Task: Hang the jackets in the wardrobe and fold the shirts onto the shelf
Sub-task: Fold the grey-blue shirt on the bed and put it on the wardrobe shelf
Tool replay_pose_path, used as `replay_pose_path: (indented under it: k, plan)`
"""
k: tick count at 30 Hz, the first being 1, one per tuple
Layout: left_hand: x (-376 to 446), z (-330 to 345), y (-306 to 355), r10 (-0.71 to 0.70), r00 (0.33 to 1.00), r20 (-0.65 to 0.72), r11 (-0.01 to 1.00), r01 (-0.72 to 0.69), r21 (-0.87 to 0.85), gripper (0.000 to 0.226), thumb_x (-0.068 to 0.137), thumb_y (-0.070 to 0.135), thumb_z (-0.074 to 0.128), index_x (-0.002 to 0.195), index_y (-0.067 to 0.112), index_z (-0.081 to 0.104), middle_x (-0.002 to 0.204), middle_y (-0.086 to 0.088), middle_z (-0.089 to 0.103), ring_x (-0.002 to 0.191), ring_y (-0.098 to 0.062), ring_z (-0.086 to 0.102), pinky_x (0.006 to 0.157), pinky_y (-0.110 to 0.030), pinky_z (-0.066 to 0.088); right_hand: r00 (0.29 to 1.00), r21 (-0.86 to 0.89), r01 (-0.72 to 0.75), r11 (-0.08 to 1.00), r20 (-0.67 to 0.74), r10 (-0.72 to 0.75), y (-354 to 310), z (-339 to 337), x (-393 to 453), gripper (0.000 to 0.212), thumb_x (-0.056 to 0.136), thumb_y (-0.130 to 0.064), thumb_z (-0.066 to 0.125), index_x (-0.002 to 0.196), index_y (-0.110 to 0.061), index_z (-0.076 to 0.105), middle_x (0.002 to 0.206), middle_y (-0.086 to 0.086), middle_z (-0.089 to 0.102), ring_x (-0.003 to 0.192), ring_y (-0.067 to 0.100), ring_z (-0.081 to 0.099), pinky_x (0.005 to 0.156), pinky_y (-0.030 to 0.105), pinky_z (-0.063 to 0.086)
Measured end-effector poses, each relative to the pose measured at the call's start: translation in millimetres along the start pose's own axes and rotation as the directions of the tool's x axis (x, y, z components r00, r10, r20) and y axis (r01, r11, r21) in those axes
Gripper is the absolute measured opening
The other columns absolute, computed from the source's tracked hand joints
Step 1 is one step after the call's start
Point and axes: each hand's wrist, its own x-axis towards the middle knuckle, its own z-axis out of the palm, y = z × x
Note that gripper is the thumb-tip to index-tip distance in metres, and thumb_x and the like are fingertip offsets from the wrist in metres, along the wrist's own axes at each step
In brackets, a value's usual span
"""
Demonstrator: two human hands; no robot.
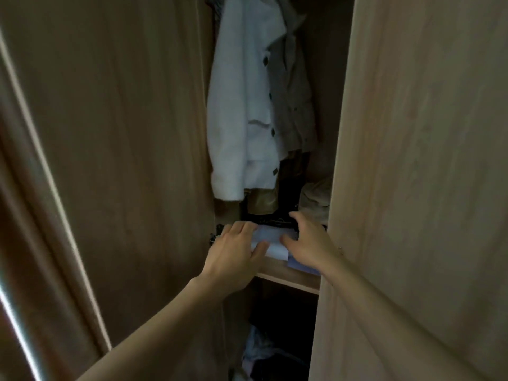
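Both my hands are on the folded shirt (pixel 270 237), pale blue-white, lying on the wardrobe shelf (pixel 288 277) near its front edge. My left hand (pixel 233 254) rests flat on the shirt's left end, fingers straight and spread, thumb on top. My right hand (pixel 308 243) is on the right end, fingers loosely extended, thumb touching the fabric; neither hand is clenched round it. A second bluish folded piece (pixel 299 266) sticks out under my right wrist at the shelf's front edge.

Above the shelf a white jacket (pixel 242 111) with dark buttons hangs at the left side of the opening, a grey-beige jacket (pixel 294 105) just beside it on the right. Brown leather garment (pixel 261 202) hangs behind, lower hem just over the shelf. Beige bundle (pixel 316 199) at the shelf's right back corner. Left door (pixel 110 133) and right door (pixel 426 160) stand open. Compartment below holds a heap of clothes (pixel 264 356), too dark to sort out.
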Motion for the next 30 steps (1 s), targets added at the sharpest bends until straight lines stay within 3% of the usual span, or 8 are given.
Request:
replay_pose_path:
  k: [5, 9, 12, 15, 21, 26, 28, 30]
  plan:
    - [-31.0, -51.1, -48.0, 0.05, 0.997, -0.067, 0.999, -0.049, 0.013, 0.043, 0.096, 0.053, 0.04, 0.127, 0.025, 0.052, 0.125, 0.007, 0.056, 0.113, -0.015, 0.049, 0.088, -0.033, 0.045, 1.0, 0.028, 0.017, 0.999, -0.016, -0.016, -69.0, 34.3, -21.1, 0.064, 0.091, -0.033, 0.065, 0.146, -0.013, 0.039, 0.149, 0.004, 0.042, 0.135, 0.022, 0.041, 0.107, 0.033, 0.035]
    - [-65.4, -92.7, -94.0, 0.092, 0.99, -0.104, 0.995, -0.089, 0.035, 0.031, 0.098, 0.049, 0.043, 0.119, 0.028, 0.053, 0.117, 0.009, 0.055, 0.107, -0.015, 0.049, 0.083, -0.028, 0.042, 1.0, 0.068, 0.003, 0.998, -0.012, -0.002, -127.4, 69.5, -38.2, 0.06, 0.091, -0.03, 0.065, 0.143, -0.012, 0.043, 0.142, 0.007, 0.049, 0.129, 0.024, 0.048, 0.106, 0.04, 0.041]
    - [-90.6, -121.9, -127.2, 0.109, 0.983, -0.15, 0.994, -0.108, 0.019, 0.034, 0.097, 0.048, 0.046, 0.122, 0.025, 0.051, 0.119, 0.006, 0.057, 0.109, -0.016, 0.051, 0.083, -0.031, 0.047, 1.0, 0.11, -0.001, 0.994, 0.003, 0.001, -163.4, 97.0, -54.6, 0.056, 0.091, -0.029, 0.064, 0.142, -0.014, 0.044, 0.137, 0.006, 0.052, 0.123, 0.023, 0.052, 0.102, 0.042, 0.045]
    - [-109.1, -145.1, -145.5, 0.145, 0.97, -0.197, 0.989, -0.146, 0.007, 0.036, 0.097, 0.045, 0.047, 0.125, 0.023, 0.05, 0.128, 0.002, 0.055, 0.116, -0.021, 0.05, 0.089, -0.038, 0.049, 0.999, 0.047, 0.008, 0.999, -0.032, -0.007, -187.9, 114.2, -69.5, 0.058, 0.091, -0.04, 0.063, 0.143, -0.024, 0.042, 0.136, 0.0, 0.052, 0.122, 0.021, 0.052, 0.097, 0.033, 0.044]
    - [-117.5, -181.8, -155.4, 0.175, 0.927, -0.332, 0.984, -0.161, 0.07, 0.043, 0.091, 0.032, 0.057, 0.127, 0.009, 0.055, 0.139, -0.01, 0.048, 0.123, -0.033, 0.045, 0.096, -0.043, 0.047, 0.998, -0.01, 0.023, 1.0, -0.052, -0.024, -215.1, 117.4, -82.7, 0.061, 0.091, -0.043, 0.063, 0.144, -0.023, 0.04, 0.146, -0.001, 0.046, 0.135, 0.018, 0.042, 0.109, 0.038, 0.038]
    - [-103.9, -195.7, -170.5, -0.031, 0.944, -0.328, 0.998, 0.01, -0.068, 0.082, 0.092, 0.036, 0.059, 0.155, 0.009, 0.013, 0.163, -0.012, 0.001, 0.145, -0.034, 0.012, 0.112, -0.047, 0.031, 0.997, -0.029, 0.037, 0.999, -0.073, -0.039, -228.1, 119.1, -89.3, 0.058, 0.091, -0.044, 0.062, 0.143, -0.025, 0.042, 0.146, -0.003, 0.045, 0.134, 0.017, 0.041, 0.11, 0.037, 0.037]
    - [-93.9, -195.5, -179.3, -0.091, 0.948, -0.305, 0.99, 0.054, -0.13, 0.09, 0.094, 0.033, 0.059, 0.156, 0.005, -0.001, 0.163, -0.016, -0.002, 0.148, -0.034, 0.006, 0.119, -0.042, 0.018, 0.995, -0.019, 0.029, 0.999, -0.094, -0.031, -229.8, 117.7, -94.6, 0.056, 0.091, -0.045, 0.061, 0.141, -0.025, 0.044, 0.144, -0.005, 0.047, 0.132, 0.016, 0.043, 0.108, 0.037, 0.039]
    - [-87.3, -191.7, -183.0, -0.149, 0.947, -0.284, 0.962, 0.072, -0.264, 0.09, 0.097, 0.032, 0.056, 0.155, 0.006, -0.007, 0.161, -0.017, 0.01, 0.148, -0.031, 0.014, 0.12, -0.04, 0.022, 0.995, -0.025, 0.006, 1.0, -0.098, -0.008, -228.1, 112.0, -101.5, 0.055, 0.092, -0.046, 0.06, 0.141, -0.025, 0.045, 0.143, -0.005, 0.048, 0.132, 0.014, 0.044, 0.108, 0.036, 0.039]
